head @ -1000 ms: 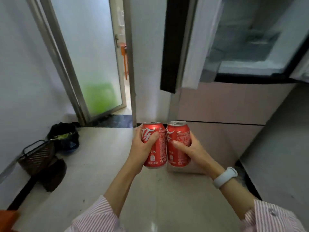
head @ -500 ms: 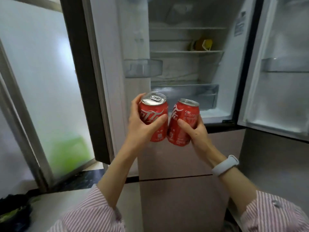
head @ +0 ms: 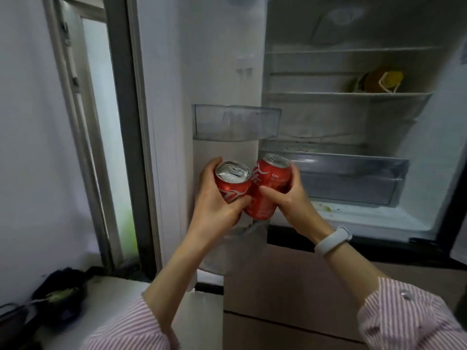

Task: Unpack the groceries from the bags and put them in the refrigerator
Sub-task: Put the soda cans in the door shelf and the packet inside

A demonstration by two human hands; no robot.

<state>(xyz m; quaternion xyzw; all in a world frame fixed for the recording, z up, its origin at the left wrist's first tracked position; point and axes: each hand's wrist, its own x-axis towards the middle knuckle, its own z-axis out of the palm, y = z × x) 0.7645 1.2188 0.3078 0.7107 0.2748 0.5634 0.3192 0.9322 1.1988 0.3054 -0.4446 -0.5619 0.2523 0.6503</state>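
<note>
Hands (head: 255, 198) each grip a red can (head: 233, 183) before the open refrigerator (head: 353, 97), floor (head: 121, 294) below.

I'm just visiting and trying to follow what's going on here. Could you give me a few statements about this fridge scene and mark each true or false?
1. Each hand holds a red can. True: the left hand grips the left can, the right hand the right can.
2. The refrigerator is closed. False: it stands open, shelves visible.
3. The cans are already in the door bin. False: both are held below it.
4. A yellowish item sits on a shelf. True.
5. The white wristband is on the left wrist. False: on the right.
</note>
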